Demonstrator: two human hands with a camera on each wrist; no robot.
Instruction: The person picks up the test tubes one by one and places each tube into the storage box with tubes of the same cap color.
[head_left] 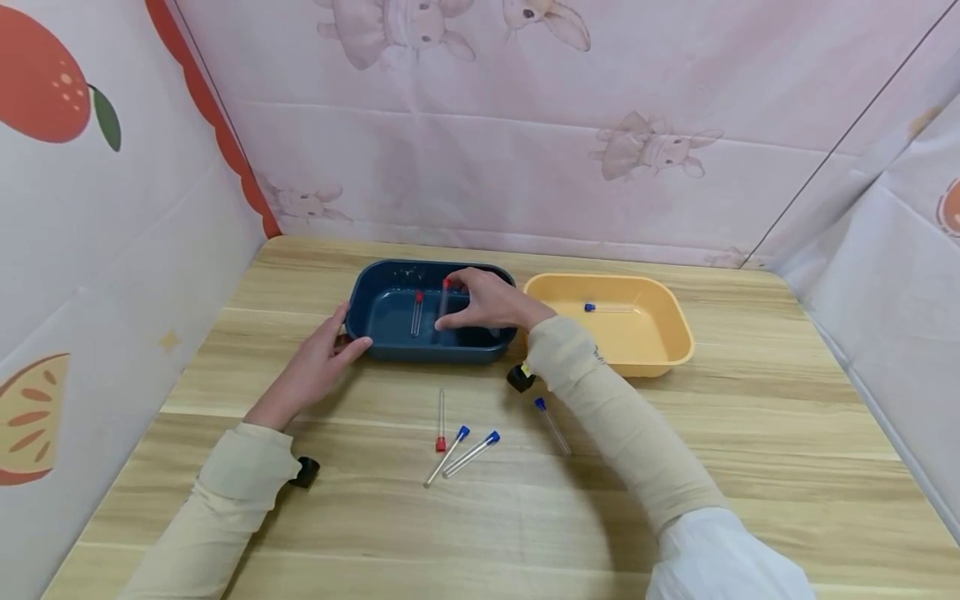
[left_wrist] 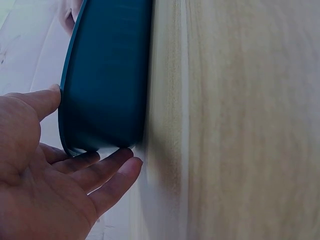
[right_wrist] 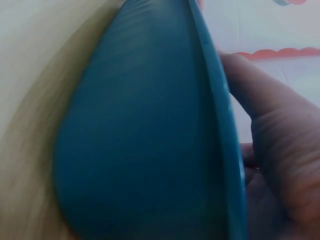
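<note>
My left hand (head_left: 321, 360) grips the left end of a dark blue plastic bin (head_left: 420, 353); in the left wrist view its thumb (left_wrist: 47, 101) is at the rim and the fingers lie along the end wall. Over the bin's right half is my right hand (head_left: 489, 302), thumb and fingers spread apart. A blurred red-capped test tube (head_left: 444, 302) stands between those fingertips, its cap by the forefinger. Another red-capped test tube (head_left: 417, 315) is in the bin. From the right wrist, the bin's wall (right_wrist: 145, 125) hides most of the fingers.
Right of the blue bin stands a yellow bin (head_left: 652, 360) with a blue-capped tube (head_left: 609, 308) in it. On the wooden table (head_left: 360, 517) in front lie a red-capped tube (head_left: 441, 421) and several blue-capped tubes (head_left: 471, 455). Printed cloth walls (head_left: 480, 183) enclose the table.
</note>
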